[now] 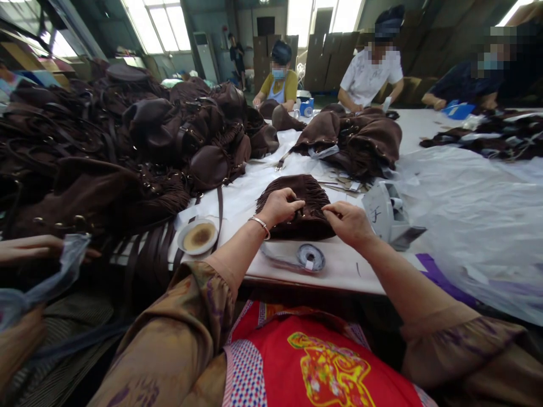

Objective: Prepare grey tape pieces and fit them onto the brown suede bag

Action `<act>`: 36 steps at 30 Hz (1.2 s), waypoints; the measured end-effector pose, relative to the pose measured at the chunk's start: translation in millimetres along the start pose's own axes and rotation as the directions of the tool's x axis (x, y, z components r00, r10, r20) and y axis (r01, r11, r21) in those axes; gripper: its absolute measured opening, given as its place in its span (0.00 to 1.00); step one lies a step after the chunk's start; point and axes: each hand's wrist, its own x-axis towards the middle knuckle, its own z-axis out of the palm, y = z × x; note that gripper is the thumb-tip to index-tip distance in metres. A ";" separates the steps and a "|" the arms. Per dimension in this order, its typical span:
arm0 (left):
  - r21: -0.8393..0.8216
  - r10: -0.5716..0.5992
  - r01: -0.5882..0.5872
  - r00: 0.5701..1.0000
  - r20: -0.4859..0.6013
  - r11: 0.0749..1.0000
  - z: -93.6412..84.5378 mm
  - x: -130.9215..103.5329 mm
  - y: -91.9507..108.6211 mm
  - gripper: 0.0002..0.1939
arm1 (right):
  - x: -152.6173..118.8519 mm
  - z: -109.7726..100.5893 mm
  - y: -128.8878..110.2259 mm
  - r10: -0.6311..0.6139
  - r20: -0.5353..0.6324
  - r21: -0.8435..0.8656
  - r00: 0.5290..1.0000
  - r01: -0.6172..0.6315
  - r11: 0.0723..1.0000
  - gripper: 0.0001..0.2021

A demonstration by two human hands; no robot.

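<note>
From the head camera, the person's left hand (280,207) and right hand (348,221) both rest on a brown fringed bag (303,206) lying on the white tabletop (339,265) just in front of the red apron (314,356). The left hand's fingers are curled and pinch the bag's dark fabric near its middle; the right hand's fingers are closed on the fabric just beside them, and whatever small part they work on between them is too small to make out.

How far the work stands is a judgement: this one bag is in hand, a large heap of brown bags (127,141) is stacked to the left and a smaller pile (356,138) lies beyond, though finished and unfinished ones cannot be told apart.

For containers, a shallow round dish (198,237) sits left of the bag, holding what looks like a brownish paste. A roll of tape (311,257) lies near the tabletop's edge. A clear plastic sheet (466,209) covers the right side.
</note>
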 end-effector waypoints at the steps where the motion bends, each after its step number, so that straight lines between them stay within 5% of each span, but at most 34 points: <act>1: 0.029 0.003 -0.003 1.000 -0.018 1.000 -1.1 1.0 0.3 0.14 | -2.0 -0.7 -2.8 -0.003 0.000 -0.007 1.000 0.003 1.000 0.13; 9: 0.057 -0.137 0.144 0.984 -0.110 0.988 7.3 16.1 1.6 0.11 | -50.5 22.9 14.9 0.142 0.172 -0.011 0.975 -0.142 0.990 0.17; 16: -0.141 -0.278 0.265 0.957 -0.082 0.954 17.9 23.9 5.3 0.09 | -33.8 32.6 9.4 0.163 0.251 -0.294 0.954 -0.086 0.952 0.27; 22: -0.197 -0.216 0.206 0.976 -0.028 0.958 14.2 19.0 7.9 0.07 | -15.4 43.2 -2.5 0.272 0.299 -0.404 0.915 -0.137 0.905 0.20; 28: -0.175 -0.144 0.142 0.990 0.001 0.974 11.7 16.4 5.2 0.07 | -14.3 45.0 13.0 0.452 0.190 -0.455 0.872 -0.330 0.827 0.17; 36: -0.161 -0.057 0.069 0.995 0.076 0.985 11.3 15.8 2.2 0.08 | -20.7 39.3 23.3 0.437 0.326 -0.544 0.838 -0.211 0.812 0.18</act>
